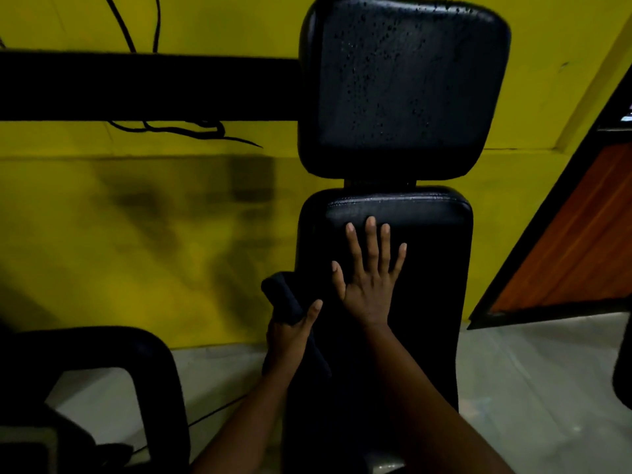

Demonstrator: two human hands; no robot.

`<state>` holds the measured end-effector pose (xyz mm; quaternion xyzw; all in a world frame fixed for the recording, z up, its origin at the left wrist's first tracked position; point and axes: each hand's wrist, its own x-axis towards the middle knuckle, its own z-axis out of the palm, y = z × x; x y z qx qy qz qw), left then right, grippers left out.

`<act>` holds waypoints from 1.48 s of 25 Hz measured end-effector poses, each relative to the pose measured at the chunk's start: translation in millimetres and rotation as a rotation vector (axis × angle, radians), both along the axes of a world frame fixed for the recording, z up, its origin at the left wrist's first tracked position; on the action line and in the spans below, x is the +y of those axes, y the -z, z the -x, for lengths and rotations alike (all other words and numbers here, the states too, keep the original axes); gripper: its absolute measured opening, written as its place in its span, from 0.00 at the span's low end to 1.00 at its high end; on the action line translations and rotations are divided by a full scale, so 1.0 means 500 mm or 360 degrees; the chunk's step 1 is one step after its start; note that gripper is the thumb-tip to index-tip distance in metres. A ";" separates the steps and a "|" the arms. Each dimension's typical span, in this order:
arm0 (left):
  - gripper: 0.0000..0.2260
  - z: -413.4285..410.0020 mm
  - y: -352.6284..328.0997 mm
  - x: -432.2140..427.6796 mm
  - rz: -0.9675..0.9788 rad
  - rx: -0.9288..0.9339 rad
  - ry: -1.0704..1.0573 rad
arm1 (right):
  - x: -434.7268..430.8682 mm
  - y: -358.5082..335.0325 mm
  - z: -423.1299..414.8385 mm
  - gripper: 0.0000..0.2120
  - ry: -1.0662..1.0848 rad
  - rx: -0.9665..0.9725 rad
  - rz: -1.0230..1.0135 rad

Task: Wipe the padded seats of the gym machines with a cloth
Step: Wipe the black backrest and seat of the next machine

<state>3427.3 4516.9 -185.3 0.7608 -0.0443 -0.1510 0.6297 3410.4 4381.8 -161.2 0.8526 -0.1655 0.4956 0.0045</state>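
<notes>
A black padded seat (434, 268) of a gym machine fills the middle of the head view. Above it stands a black back pad (403, 90) speckled with water droplets. My right hand (367, 278) lies flat on the seat pad with fingers straight and spread. At the seat's left edge, my left hand (290, 333) grips a dark folded cloth (282, 295). Part of the cloth hangs down below the hand against the seat's side.
A black horizontal machine beam (147, 87) crosses the yellow wall (136, 234) at the left, with black cables (184, 131) hanging around it. A black curved frame (150, 364) stands at lower left. An orange wooden panel (574, 248) leans at right over the pale floor (533, 388).
</notes>
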 end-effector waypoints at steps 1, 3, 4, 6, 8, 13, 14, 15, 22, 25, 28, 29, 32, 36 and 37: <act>0.49 0.002 0.001 0.002 0.0010 0.0006 0.0011 | 0.002 0.005 0.010 0.28 -0.0015 0.0062 0.0008; 0.53 -0.002 -0.012 -0.001 0.0059 -0.0023 0.0028 | 0.019 0.049 0.039 0.28 -0.0069 0.0146 -0.0024; 0.55 -0.004 -0.019 -0.003 0.0089 -0.0061 0.0020 | 0.040 0.094 0.062 0.27 -0.0090 0.0177 -0.0097; 0.58 -0.013 -0.032 -0.009 0.0167 -0.0176 -0.0020 | 0.087 0.205 0.103 0.26 -0.0075 0.0226 -0.0239; 0.63 -0.023 -0.019 -0.013 0.0201 -0.0289 -0.0068 | 0.117 0.299 0.122 0.25 -0.0019 0.0253 -0.0297; 0.60 0.004 0.143 0.013 0.0109 -0.0117 -0.0140 | 0.108 0.375 0.082 0.26 0.0087 0.0114 -0.0202; 0.60 0.011 0.186 0.019 0.0046 -0.0063 -0.0137 | 0.104 0.382 0.075 0.26 0.0102 0.0068 -0.0183; 0.60 0.015 0.226 0.029 0.0005 -0.0010 -0.0144 | 0.101 0.388 0.071 0.26 0.0098 0.0035 -0.0169; 0.36 0.049 0.331 0.070 0.0318 0.0313 -0.0133 | 0.109 0.380 0.080 0.26 0.0086 0.0070 -0.0172; 0.45 0.034 0.330 0.072 0.0430 0.0305 0.0056 | 0.149 0.427 0.119 0.26 0.0036 0.0156 -0.0294; 0.47 0.006 0.333 0.071 0.0575 0.0296 0.0164 | 0.199 0.529 0.151 0.25 0.0021 0.0167 -0.0374; 0.45 0.003 0.349 0.071 0.0603 0.0311 0.0200 | 0.202 0.550 0.150 0.25 0.0031 0.0158 -0.0388; 0.46 0.014 0.454 0.089 0.0676 0.0501 0.0172 | 0.195 0.564 0.134 0.24 0.0014 0.0083 -0.0405; 0.43 0.056 0.590 0.119 0.0598 0.0766 0.0068 | 0.196 0.576 0.129 0.25 0.0002 -0.0023 -0.0387; 0.44 0.063 0.619 0.121 0.0610 0.0814 0.0037 | 0.196 0.579 0.129 0.25 0.0003 -0.0028 -0.0376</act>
